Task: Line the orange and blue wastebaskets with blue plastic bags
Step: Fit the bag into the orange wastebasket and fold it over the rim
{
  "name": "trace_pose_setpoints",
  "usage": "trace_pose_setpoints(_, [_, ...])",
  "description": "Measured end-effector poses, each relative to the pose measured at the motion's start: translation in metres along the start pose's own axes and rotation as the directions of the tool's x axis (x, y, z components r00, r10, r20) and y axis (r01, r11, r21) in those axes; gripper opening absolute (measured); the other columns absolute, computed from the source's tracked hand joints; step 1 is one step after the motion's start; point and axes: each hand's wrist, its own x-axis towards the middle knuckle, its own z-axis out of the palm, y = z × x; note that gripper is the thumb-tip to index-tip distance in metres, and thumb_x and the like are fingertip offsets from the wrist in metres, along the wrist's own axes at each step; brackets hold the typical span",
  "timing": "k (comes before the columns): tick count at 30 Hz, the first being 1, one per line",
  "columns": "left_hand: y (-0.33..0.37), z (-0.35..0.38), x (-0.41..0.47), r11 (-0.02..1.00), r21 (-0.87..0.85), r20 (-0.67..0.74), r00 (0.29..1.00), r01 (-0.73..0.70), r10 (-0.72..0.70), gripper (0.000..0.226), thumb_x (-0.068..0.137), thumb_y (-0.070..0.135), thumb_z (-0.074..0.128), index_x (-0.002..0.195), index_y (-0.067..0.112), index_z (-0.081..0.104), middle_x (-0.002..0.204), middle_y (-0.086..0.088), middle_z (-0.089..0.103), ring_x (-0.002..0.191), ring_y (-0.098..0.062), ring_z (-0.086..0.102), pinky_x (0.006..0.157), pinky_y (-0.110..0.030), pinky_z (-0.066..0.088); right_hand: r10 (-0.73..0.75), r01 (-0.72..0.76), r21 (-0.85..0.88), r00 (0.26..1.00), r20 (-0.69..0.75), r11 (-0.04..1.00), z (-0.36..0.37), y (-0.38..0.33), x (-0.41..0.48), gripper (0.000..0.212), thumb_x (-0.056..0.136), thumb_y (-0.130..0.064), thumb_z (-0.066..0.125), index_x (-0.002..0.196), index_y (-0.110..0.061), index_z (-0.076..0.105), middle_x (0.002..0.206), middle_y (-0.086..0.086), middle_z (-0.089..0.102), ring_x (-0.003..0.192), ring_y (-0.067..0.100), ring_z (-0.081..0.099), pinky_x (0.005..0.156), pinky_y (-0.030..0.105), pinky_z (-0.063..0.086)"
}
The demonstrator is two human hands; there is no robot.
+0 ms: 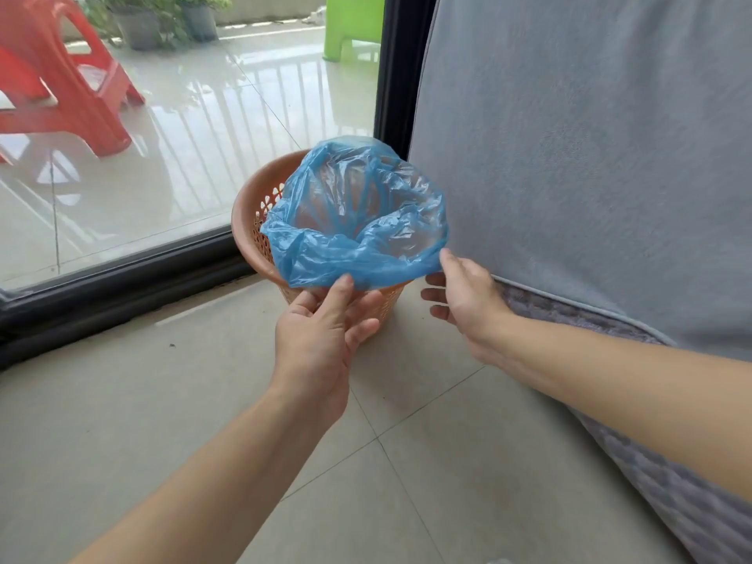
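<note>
The orange basket (pixel 247 221) stands at the far edge of the floor (pixel 162 400). It sits in the corner where the glass door (pixel 183 156) meets a big grey cover (pixel 590 156). The blue bag (pixel 358 242) is in the basket. Its mouth is open and puffed up. The bag hangs over the near and right side of the rim. On the left side the rim is bare.

The left hand (pixel 317 339) is at the near side of the basket. Its thumb (pixel 344 289) lies on the bag's near edge, with the bent fingers under that edge, so it pinches the bag. The right hand (pixel 464 303) is at the right side. Its thumb tip touches the bag's edge. Its fingers are loosely bent just below, and I cannot tell if they hold the bag.

Past the glass stand a red stool (pixel 61 75), a green stool (pixel 350 22) and plant pots (pixel 138 28).
</note>
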Motion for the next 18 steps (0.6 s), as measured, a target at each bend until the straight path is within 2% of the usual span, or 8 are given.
trace_pose_setpoints(3, [-0.002, -0.010, 0.002, 1.000, 0.007, -0.033, 0.999, 0.008, -0.008, 0.012, 0.095, 0.012, 0.060, 0.106, 0.010, 0.065, 0.106, -0.007, 0.074, 0.080, -0.013, 0.072, 0.053, -0.019, 0.054, 0.013, -0.011, 0.076, 1.000, -0.026, 0.997, 0.005, 0.005, 0.003, 0.018, 0.104, -0.031, 0.042, 0.102, -0.018, 0.054, 0.089, -0.001, 0.066, 0.073, 0.011, 0.066, 0.060, 0.025, 0.050])
trace_pose_setpoints(6, [-0.005, -0.020, 0.005, 0.999, 0.026, -0.064, 0.998, 0.020, -0.018, 0.011, 0.094, 0.011, 0.061, 0.104, 0.010, 0.066, 0.106, -0.008, 0.072, 0.082, -0.014, 0.069, 0.058, -0.020, 0.056, 0.038, -0.013, 0.178, 0.990, -0.139, 0.984, 0.020, 0.007, 0.002, 0.014, 0.101, -0.026, 0.044, 0.102, -0.018, 0.054, 0.090, 0.001, 0.068, 0.068, 0.012, 0.065, 0.056, 0.026, 0.049])
trace_pose_setpoints(9, [-0.010, -0.030, 0.008, 0.999, 0.033, -0.082, 0.997, 0.009, -0.007, 0.013, 0.093, 0.008, 0.061, 0.105, 0.008, 0.066, 0.100, -0.010, 0.068, 0.082, -0.016, 0.064, 0.059, -0.021, 0.055, 0.139, -0.060, 0.347, 0.969, -0.207, 0.936, 0.037, 0.010, -0.005, 0.015, 0.096, -0.021, 0.046, 0.104, -0.018, 0.059, 0.083, -0.002, 0.064, 0.060, 0.009, 0.058, 0.052, 0.024, 0.043])
trace_pose_setpoints(11, [-0.014, -0.037, 0.010, 0.999, 0.044, -0.109, 0.994, 0.016, -0.011, 0.014, 0.092, 0.004, 0.060, 0.104, 0.007, 0.066, 0.097, -0.011, 0.067, 0.085, -0.018, 0.063, 0.061, -0.022, 0.054, 0.225, -0.096, 0.517, 0.955, -0.192, 0.850, 0.049, 0.013, -0.009, 0.015, 0.094, -0.016, 0.048, 0.097, -0.020, 0.062, 0.072, -0.004, 0.060, 0.051, 0.006, 0.052, 0.049, 0.021, 0.038])
trace_pose_setpoints(14, [-0.014, -0.048, 0.020, 0.995, 0.068, -0.161, 0.985, 0.071, -0.060, 0.018, 0.092, 0.000, 0.058, 0.110, 0.002, 0.064, 0.093, -0.012, 0.067, 0.082, -0.018, 0.064, 0.065, -0.025, 0.053, 0.266, -0.128, 0.602, 0.953, -0.146, 0.788, 0.064, 0.022, -0.011, 0.016, 0.094, -0.016, 0.051, 0.099, -0.023, 0.065, 0.062, -0.010, 0.061, 0.041, 0.000, 0.051, 0.044, 0.016, 0.037])
trace_pose_setpoints(16, [-0.010, -0.055, 0.030, 0.994, 0.057, -0.201, 0.976, 0.093, -0.080, 0.024, 0.095, -0.001, 0.053, 0.117, 0.001, 0.060, 0.095, -0.011, 0.068, 0.083, -0.019, 0.066, 0.068, -0.026, 0.055, 0.270, -0.132, 0.616, 0.953, -0.136, 0.777, 0.068, 0.023, -0.013, 0.018, 0.095, -0.018, 0.049, 0.096, -0.021, 0.067, 0.063, -0.008, 0.062, 0.043, 0.001, 0.052, 0.044, 0.016, 0.038])
trace_pose_setpoints(18, [-0.003, -0.063, 0.038, 0.996, 0.052, -0.246, 0.968, 0.070, -0.055, 0.026, 0.097, 0.004, 0.046, 0.121, 0.006, 0.056, 0.104, -0.011, 0.066, 0.090, -0.019, 0.067, 0.073, -0.030, 0.057, 0.291, -0.130, 0.639, 0.944, -0.154, 0.758, 0.067, 0.020, -0.015, 0.023, 0.096, -0.021, 0.043, 0.086, -0.020, 0.064, 0.069, -0.004, 0.063, 0.053, 0.006, 0.055, 0.051, 0.019, 0.041])
